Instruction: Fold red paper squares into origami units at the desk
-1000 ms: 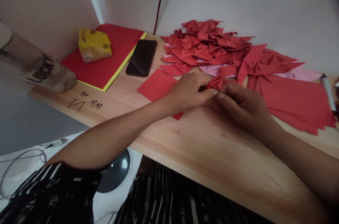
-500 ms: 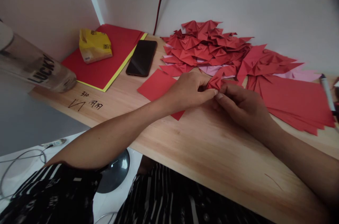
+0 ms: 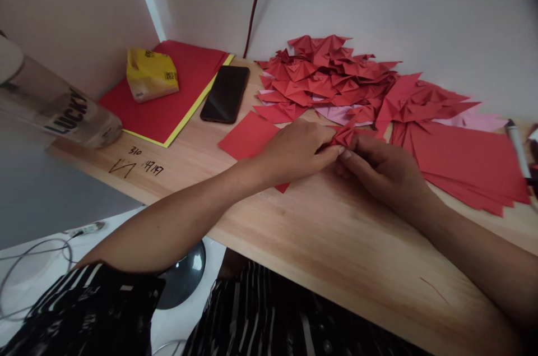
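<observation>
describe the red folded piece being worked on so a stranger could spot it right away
On the wooden desk, look just in front of the big pile of folded red pieces. The small folded red piece sits between the left hand and right hand, pinched by both. Unlike the rest, it is held, not lying in the heap.

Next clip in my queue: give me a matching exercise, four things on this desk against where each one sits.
Things:
1 phone
2 yellow packet
3 folded red piece
4 marker

Places:
A pinched between left hand and right hand
B lying on the red folder
C at the right edge of the desk
D flat between that folder and the pile of folded papers

Pairs: 1-D, 2-B, 3-A, 4-C
</observation>
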`<state>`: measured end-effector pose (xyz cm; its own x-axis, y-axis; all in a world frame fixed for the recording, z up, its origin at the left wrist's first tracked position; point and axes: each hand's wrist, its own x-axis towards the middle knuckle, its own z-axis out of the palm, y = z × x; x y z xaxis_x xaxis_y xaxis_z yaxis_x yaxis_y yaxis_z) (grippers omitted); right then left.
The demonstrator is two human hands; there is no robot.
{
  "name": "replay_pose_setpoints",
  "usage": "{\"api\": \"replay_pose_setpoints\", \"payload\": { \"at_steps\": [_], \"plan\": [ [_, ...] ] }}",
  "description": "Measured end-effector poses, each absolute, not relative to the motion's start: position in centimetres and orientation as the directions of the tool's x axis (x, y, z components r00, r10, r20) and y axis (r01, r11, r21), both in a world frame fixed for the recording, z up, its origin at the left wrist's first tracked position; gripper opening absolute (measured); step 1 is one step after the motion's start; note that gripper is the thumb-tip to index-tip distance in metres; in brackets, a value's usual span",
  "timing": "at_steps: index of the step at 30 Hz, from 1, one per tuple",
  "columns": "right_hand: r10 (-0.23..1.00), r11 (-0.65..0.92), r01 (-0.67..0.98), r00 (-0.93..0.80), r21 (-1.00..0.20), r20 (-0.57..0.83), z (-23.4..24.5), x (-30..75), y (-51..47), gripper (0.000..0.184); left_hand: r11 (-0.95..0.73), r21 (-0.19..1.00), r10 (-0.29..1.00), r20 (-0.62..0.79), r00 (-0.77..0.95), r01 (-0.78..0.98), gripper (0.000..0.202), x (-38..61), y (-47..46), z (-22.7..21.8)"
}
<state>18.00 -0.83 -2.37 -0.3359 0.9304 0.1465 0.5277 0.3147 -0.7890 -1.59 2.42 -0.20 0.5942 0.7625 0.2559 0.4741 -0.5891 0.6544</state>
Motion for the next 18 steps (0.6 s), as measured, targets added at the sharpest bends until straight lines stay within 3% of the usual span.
{"api": "replay_pose_setpoints", "payload": {
  "at_steps": [18],
  "plan": [
    [0.931, 0.319, 0.508, -0.328, -0.800, 0.163, -2.32, 18.19, -1.00, 0.025, -0.553, 0.735, 0.755, 0.244, 0.608, 0.392, 0.028, -1.40, 2.46, 0.13]
  ]
}}
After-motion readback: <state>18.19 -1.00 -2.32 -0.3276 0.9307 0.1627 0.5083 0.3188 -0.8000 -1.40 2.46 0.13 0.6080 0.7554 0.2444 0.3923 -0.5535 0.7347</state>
